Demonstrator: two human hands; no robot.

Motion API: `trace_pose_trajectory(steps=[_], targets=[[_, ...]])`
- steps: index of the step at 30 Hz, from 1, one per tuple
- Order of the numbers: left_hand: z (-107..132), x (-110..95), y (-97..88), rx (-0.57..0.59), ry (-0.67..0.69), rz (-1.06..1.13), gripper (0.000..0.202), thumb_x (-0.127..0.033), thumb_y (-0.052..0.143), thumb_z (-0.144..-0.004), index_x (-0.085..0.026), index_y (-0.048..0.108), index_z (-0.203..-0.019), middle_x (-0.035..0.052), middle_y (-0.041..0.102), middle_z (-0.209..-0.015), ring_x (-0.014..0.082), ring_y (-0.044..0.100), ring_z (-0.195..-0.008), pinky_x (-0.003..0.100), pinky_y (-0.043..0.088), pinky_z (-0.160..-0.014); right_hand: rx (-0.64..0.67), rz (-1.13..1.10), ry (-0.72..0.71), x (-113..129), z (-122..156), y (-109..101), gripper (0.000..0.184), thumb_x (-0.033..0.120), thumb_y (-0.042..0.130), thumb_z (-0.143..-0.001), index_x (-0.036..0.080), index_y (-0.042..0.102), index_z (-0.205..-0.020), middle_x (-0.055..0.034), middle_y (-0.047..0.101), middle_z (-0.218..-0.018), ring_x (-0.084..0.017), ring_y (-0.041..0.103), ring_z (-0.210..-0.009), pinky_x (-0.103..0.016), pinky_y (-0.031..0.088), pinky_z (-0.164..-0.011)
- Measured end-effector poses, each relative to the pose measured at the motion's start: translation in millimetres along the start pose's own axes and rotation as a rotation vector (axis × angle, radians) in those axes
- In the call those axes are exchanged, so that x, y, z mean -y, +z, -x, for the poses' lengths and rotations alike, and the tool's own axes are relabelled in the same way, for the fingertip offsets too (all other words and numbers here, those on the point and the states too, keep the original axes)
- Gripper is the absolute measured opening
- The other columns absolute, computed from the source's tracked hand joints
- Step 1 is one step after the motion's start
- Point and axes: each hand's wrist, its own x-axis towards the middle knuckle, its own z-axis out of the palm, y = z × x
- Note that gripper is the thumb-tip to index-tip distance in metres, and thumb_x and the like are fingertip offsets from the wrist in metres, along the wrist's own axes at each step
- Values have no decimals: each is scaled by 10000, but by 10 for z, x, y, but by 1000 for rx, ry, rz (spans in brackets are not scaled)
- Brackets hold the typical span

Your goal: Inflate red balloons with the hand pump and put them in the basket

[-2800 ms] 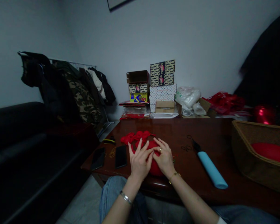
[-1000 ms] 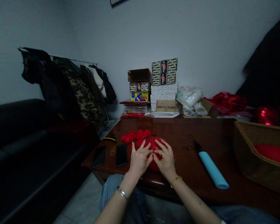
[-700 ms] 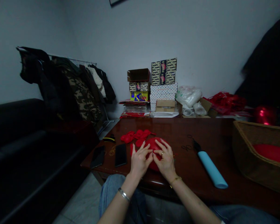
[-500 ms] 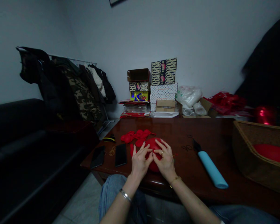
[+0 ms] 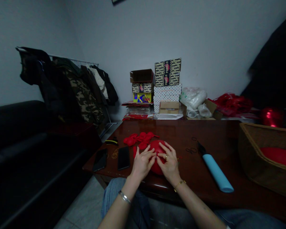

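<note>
At the table point(image 5: 181, 131), hands point(image 5: 143, 163) point(image 5: 169, 164) pinch a balloon point(image 5: 156, 168) beneath.

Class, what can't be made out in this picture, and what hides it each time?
Head view: part of the red balloon, covered by the left hand and right hand.
Head view: the lower part of the red object, behind the wall of the wicker basket.
Head view: the upper part of the frame, cut off by the picture's top edge.
</note>
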Motion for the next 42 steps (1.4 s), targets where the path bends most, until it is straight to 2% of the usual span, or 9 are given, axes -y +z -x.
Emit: trace_pose_trajectory(steps=[4, 7, 10, 16, 22, 28, 32, 37, 42], targets=[[16, -37, 43, -94, 17, -32, 168, -155, 579, -775, -217, 653, -913, 75, 672, -1069, 236, 560, -1110, 595, 156, -1055, 5, 20, -16, 8, 5, 0, 108, 207, 562, -773, 216, 669, -767, -61, 560, -1244, -239, 386, -1233, -485, 397, -968], [44, -56, 119, -197, -32, -22, 162, -154, 567, -778, -206, 632, -917, 77, 667, -1083, 237, 561, -1109, 576, 209, -1050, -2, 13, -21, 12, 9, 0, 100, 209, 567, -773, 218, 667, -773, -59, 565, -1239, -237, 380, -1240, -484, 397, -970], [61, -63, 193, -240, -99, 15, 153, -158, 546, -790, -207, 612, -918, 76, 652, -1116, 227, 551, -1123, 538, 278, -1038, -18, -15, -24, 10, 15, 3, 91, 205, 573, -772, 225, 662, -777, -56, 569, -1233, -235, 382, -1242, -488, 400, -968], [56, -109, 245, -266, -227, 108, 139, -167, 544, -785, -209, 597, -907, 82, 642, -1132, 218, 568, -1101, 489, 345, -1017, -24, -51, -20, 0, 17, 1, 86, 205, 574, -773, 227, 657, -777, -58, 573, -1225, -235, 381, -1246, -490, 401, -967], [69, -118, 277, -309, -208, 41, 128, -168, 547, -786, -211, 597, -896, 80, 633, -1149, 228, 555, -1117, 506, 314, -1034, -52, -24, 54, 32, 29, 13, 90, 203, 554, -782, 223, 640, -761, -66, 579, -1215, -242, 387, -1235, -505, 390, -967], [26, -87, 240, -298, -263, 117, 128, -162, 540, -785, -209, 589, -893, 76, 646, -1123, 217, 565, -1104, 455, 383, -996, 16, -75, 25, 57, 30, 0, 89, 208, 556, -793, 229, 640, -814, -59, 552, -1252, -231, 363, -1254, -494, 376, -986], [1, -70, 219, -296, -287, 228, 119, -156, 527, -784, -199, 581, -880, 92, 660, -1080, 206, 593, -1059, 383, 465, -909, 8, -148, 104, 52, 19, -1, 88, 242, 561, -797, 245, 648, -803, -55, 548, -1257, -230, 372, -1251, -513, 357, -994], [5, -25, 225, -332, -345, 304, 105, -184, 514, -793, -192, 581, -874, 80, 684, -992, 193, 631, -981, 345, 494, -855, 5, -264, 187, 41, 19, 8, 123, 223, 544, -797, 262, 660, -814, -43, 557, -1247, -223, 388, -1243, -520, 339, -1006], [57, -30, 251, -315, -270, 341, 124, -186, 484, -823, -190, 575, -908, 89, 645, -1109, 190, 565, -1103, 361, 446, -941, 14, -289, 254, 0, 19, 27, 120, 259, 547, -806, 265, 664, -831, -47, 574, -1223, -218, 418, -1220, -503, 336, -1015]])
